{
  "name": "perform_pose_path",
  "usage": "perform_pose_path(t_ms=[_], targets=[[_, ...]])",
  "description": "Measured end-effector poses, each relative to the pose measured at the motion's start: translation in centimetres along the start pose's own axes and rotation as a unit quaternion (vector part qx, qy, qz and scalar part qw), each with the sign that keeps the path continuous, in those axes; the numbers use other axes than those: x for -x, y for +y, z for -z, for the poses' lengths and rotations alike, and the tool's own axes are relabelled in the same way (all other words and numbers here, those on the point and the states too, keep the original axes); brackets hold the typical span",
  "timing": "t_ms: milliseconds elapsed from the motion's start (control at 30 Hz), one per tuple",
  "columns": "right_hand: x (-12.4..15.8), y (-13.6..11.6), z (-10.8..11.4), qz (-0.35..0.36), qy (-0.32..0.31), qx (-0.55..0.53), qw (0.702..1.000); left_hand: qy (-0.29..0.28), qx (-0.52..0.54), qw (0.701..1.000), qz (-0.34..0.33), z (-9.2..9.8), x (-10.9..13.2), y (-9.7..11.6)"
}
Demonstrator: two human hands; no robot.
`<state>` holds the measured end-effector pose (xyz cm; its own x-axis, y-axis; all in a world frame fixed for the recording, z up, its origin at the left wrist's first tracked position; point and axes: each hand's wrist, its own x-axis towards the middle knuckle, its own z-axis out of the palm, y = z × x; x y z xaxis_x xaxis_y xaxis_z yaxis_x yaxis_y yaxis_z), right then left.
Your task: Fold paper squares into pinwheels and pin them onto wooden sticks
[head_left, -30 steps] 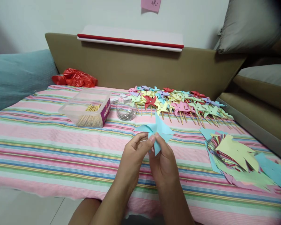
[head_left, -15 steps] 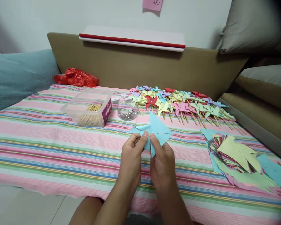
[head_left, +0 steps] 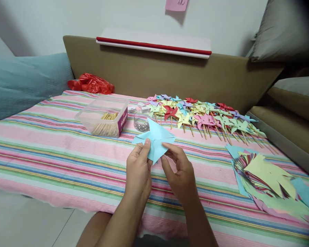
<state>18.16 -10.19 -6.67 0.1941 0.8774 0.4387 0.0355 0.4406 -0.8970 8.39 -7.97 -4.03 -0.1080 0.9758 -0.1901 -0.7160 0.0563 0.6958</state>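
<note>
A light blue paper piece (head_left: 158,135) with cut, pointed corners is held above the striped cloth. My left hand (head_left: 139,168) pinches it near its lower left, thumb on top. My right hand (head_left: 180,169) is at its lower right edge, thumb and index finger apart, the fingertips by the paper. Just behind the paper stands a clear round tub of small silver pieces (head_left: 141,125), partly covered by it. A clear plastic box (head_left: 101,120) with short wooden sticks (head_left: 108,125) is to the left.
Finished paper pinwheels on sticks (head_left: 206,120) lie in rows at the back right. A stack of cut coloured paper (head_left: 267,175) is at the right. A red plastic bag (head_left: 92,84) lies at the back left, and cushions (head_left: 278,34) at the right.
My right thumb has come off the paper's middle and the right fingers have spread at its edge. The paper and my left hand have shifted left in view; the camera view has turned slightly left.
</note>
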Motion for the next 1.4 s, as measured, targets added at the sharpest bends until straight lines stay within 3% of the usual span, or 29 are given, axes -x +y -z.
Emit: perform_pose_path(t_ms=[133, 333, 500, 833, 1200, 1400], targets=[[0.0, 0.5, 0.6, 0.013, -0.031, 0.058, 0.998, -0.013, -0.027, 0.999, -0.020, 0.1, 0.0, -0.2], [-0.2, 0.1, -0.5, -0.087, 0.082, -0.061, 0.991, -0.035, -0.127, 0.988, -0.075, 0.3, 0.3, -0.8], [-0.2, -0.1, -1.0, -0.134, 0.121, -0.060, 0.982, -0.042, -0.185, 0.977, -0.093, 0.1, 0.8, -0.8], [-0.1, -0.1, -1.2, -0.127, 0.149, -0.016, 0.980, -0.061, -0.188, 0.976, -0.090, -0.1, 1.1, -1.0], [-0.1, -0.4, -1.7, -0.137, 0.184, -0.078, 0.970, -0.053, -0.164, 0.983, -0.064, -0.5, 1.4, -1.2], [-0.1, -0.7, -1.8, -0.126, 0.185, -0.031, 0.974, -0.072, -0.139, 0.987, -0.049, -0.4, 1.3, -1.3]])
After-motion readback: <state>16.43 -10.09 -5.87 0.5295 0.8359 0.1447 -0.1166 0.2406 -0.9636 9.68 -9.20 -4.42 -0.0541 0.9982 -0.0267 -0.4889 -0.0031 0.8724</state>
